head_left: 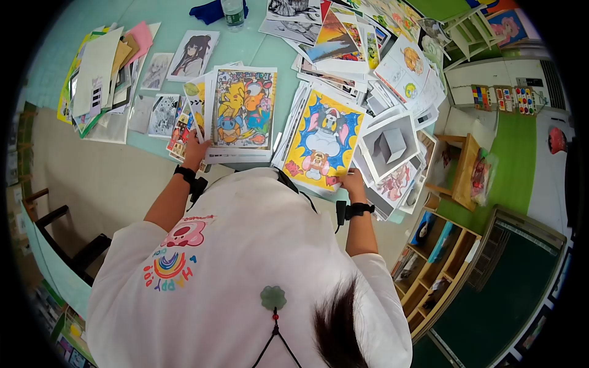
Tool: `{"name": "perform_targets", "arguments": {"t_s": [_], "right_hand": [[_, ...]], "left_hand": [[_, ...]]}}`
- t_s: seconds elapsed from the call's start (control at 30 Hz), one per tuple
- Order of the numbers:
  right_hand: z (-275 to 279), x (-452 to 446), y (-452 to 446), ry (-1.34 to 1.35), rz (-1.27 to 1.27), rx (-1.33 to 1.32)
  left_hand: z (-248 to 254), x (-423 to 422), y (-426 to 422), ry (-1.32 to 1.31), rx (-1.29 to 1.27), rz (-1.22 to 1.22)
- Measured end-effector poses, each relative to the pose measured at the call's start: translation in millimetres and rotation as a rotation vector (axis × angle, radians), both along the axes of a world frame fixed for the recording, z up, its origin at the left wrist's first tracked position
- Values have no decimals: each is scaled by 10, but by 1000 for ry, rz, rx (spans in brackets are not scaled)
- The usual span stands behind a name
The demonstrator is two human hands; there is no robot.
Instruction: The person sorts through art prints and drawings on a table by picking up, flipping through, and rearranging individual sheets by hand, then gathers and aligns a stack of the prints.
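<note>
sorting through drawings by hand looks like the step under way, with each hand at a different stack. the left hand [195, 151] is closed on the lower left edge of some sheets [194, 98], just beside the cartoon drawing [243, 107]; how many it has pinched, i can't tell. the right hand [353, 182] grasps the lower right corner of the yellow drawing [322, 138], thumb over the face of it, fingers mostly hidden. that one lies on top of other papers, a bit tilted, near the table's close edge.

any shift of the yellow drawing would call for a light pinch at that corner, so the papers under it don't drag along. on the left, the fingertips would need to part the layers at the edge without creasing them.

just right of the yellow drawing is the cube drawing [390, 144], on the messy right pile [402, 73]. past the left hand are a small gray drawing [164, 115] and, farther up, the portrait [193, 55]. the left pile [95, 80] sits well apart. at the far side of the table [123, 13], the bottle [233, 13] stands by a blue cloth [207, 13].
</note>
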State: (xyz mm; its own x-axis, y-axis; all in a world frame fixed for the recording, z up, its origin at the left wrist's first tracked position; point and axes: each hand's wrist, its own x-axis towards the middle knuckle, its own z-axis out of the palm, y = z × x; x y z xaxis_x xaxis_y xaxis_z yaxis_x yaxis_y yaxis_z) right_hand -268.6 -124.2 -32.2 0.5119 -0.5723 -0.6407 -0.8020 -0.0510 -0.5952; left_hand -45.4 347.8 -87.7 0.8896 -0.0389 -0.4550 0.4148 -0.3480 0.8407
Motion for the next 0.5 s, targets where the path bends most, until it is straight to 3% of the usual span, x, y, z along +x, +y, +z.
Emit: {"name": "perform_targets", "arguments": {"t_s": [0.13, 0.37, 0.47, 0.5], "right_hand": [[-103, -29, 83, -1, 90, -142], [177, 67, 159, -13, 226, -370], [535, 156, -33, -63, 526, -613], [847, 260, -20, 42, 510, -713]], "left_hand": [[205, 5, -104, 67, 1, -10], [38, 2, -71, 7, 142, -56], [121, -9, -104, 28, 66, -25], [155, -23, -120, 35, 29, -17]]}}
